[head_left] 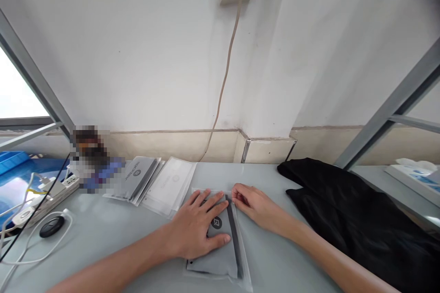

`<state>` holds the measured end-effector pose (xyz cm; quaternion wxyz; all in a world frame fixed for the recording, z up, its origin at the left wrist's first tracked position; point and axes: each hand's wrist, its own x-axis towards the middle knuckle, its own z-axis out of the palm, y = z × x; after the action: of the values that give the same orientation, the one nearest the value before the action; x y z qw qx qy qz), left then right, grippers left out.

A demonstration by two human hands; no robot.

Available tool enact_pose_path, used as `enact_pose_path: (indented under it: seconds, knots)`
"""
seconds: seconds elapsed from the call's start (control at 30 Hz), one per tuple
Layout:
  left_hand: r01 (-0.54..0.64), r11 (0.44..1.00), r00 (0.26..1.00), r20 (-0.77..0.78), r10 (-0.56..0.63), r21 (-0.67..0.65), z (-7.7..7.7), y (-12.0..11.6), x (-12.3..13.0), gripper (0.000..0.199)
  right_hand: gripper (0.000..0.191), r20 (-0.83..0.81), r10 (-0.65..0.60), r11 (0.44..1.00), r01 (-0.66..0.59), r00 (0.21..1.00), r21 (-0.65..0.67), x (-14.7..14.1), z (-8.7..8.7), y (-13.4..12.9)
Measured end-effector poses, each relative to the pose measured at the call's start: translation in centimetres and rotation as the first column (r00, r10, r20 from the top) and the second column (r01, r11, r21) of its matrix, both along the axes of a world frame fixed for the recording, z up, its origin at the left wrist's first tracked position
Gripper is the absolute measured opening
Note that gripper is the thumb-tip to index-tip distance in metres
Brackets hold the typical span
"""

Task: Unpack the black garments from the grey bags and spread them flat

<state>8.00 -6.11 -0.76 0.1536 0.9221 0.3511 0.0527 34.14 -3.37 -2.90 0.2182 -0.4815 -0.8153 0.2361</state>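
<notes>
A frosted plastic bag [245, 263] lies on the table in front of me, with a folded grey item [220, 258] inside that bears a round dark logo. My left hand [195, 224] rests flat across the bag, fingers spread, covering much of its left and upper part. At the bag's upper right edge, my right hand [252, 203] has its fingers curled together in a pinch on the plastic; the fingertips are partly hidden. Beyond my left hand are flat frosted bags [172, 183] and a stack of filled bags [135, 178] with grey contents.
Black cloth [350, 219] is heaped on the right of the grey table [144, 247]. At the left are a white power strip [51, 197], a white cable and a black oval object [52, 227]. A tissue box [415, 178] stands far right. A cord [227, 68] hangs down the wall.
</notes>
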Motion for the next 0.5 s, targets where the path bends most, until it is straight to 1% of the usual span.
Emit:
enact_pose_path:
  seconds: [0.2, 0.37, 0.5]
  knots:
    - [-0.01, 1.0, 1.0, 0.0, 0.01, -0.015, -0.1, 0.5, 0.06, 0.08, 0.015, -0.009, -0.007, 1.0, 0.007, 1.0, -0.026, -0.09, 0.49, -0.19]
    - [0.012, 1.0, 1.0, 0.029, -0.012, 0.001, -0.46, 0.56, -0.09, 0.08, 0.012, 0.013, 0.001, 0.999, 0.0, 1.0, -0.05, -0.14, 0.73, -0.5]
    - [0.023, 1.0, 0.999, 0.022, -0.023, -0.008, -0.31, 0.65, -0.04, 0.08, 0.012, 0.009, 0.006, 0.998, -0.006, 1.0, -0.069, -0.07, 0.87, -0.45]
